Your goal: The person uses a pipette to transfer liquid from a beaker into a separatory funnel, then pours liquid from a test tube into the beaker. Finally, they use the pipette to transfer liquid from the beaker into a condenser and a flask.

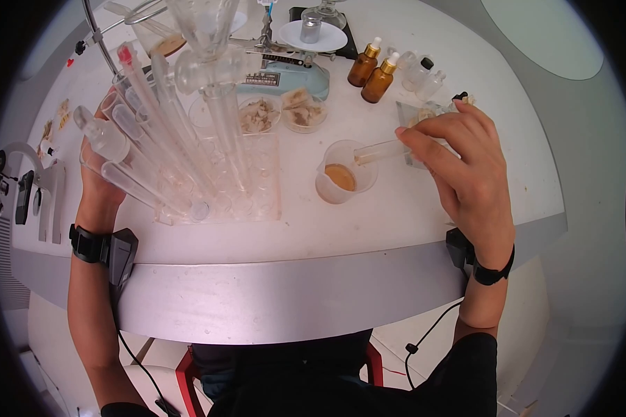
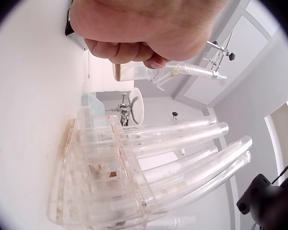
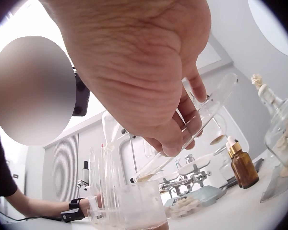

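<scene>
1. The right hand [image 1: 466, 167] pinched a clear test tube [image 1: 381, 150], tilted with its mouth over the brown-liquid beaker [image 1: 342, 177] on the table [image 1: 396, 215].
2. The left hand [image 1: 99, 182] gripped the transparent tube rack [image 1: 257, 187].

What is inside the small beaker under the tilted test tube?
The beaker holds a shallow brownish liquid at its bottom. The test tube, pinched by the right hand, rests its mouth over the rim. How deep the liquid is cannot be told.
</scene>
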The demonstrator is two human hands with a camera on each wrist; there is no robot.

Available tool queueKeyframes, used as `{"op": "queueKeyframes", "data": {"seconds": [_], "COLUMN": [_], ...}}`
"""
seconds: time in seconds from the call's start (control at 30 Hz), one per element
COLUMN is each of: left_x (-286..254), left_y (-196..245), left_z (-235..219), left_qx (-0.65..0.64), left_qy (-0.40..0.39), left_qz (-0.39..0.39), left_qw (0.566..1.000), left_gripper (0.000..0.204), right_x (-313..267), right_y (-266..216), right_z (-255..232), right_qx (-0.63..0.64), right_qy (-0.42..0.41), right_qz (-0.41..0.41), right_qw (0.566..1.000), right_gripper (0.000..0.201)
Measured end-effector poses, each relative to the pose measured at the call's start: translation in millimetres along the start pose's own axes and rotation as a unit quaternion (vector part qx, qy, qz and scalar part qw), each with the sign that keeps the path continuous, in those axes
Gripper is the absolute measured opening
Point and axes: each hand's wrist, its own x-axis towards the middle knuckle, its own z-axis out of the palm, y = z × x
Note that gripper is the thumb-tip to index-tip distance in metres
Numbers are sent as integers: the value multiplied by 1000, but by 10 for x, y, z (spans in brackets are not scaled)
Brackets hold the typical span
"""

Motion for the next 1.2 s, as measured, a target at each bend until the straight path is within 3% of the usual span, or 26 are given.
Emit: {"op": "queueKeyframes", "data": {"seconds": [0.13, 0.2, 0.3, 0.73, 0.8, 0.83, 0.9, 0.93, 1.0, 1.1, 1.2], "left_x": [-45, -68, -86, -83, -65, -76, -123, -146, -178, -154, -154], "left_y": [56, 64, 35, 50, 21, 37, 109, 142, 188, 143, 154], "left_z": [91, 138, 159, 124, 63, 84, 207, 289, 417, 286, 308], "left_qx": [-2, -17, 15, 27, -77, -78, -3, -4, -24, -15, -9], "left_qy": [10, -18, 4, -22, 42, 42, 2, 2, 74, 24, 26], "left_qz": [-16, 11, 40, 52, -37, -37, 37, 37, 19, 31, 34], "left_qw": [1000, 1000, 999, 998, 995, 995, 999, 999, 997, 999, 999], "left_gripper": [56, 51, 52, 58, 58, 58, 57, 57, 55, 55, 55], "right_x": [17, 27, 38, 37, 39, 41, 45, 45, 51, 49, 46], "right_y": [-41, -48, -60, -55, -61, -65, -77, -83, -87, -89, -90], "right_z": [-11, -22, -35, -6, -2, -2, 0, 1, -6, 0, 11], "right_qx": [-31, -41, -62, -123, -123, -123, -122, -122, -121, -120, -119], "right_qy": [17, 25, 40, 67, 65, 64, 63, 62, 61, 60, 63], "right_qz": [-5, -10, -19, -50, -51, -51, -50, -48, -49, -49, -51], "right_qw": [999, 999, 997, 989, 989, 989, 989, 989, 990, 990, 990], "right_gripper": [39, 38, 36, 29, 28, 28, 27, 27, 27, 27, 27]}}
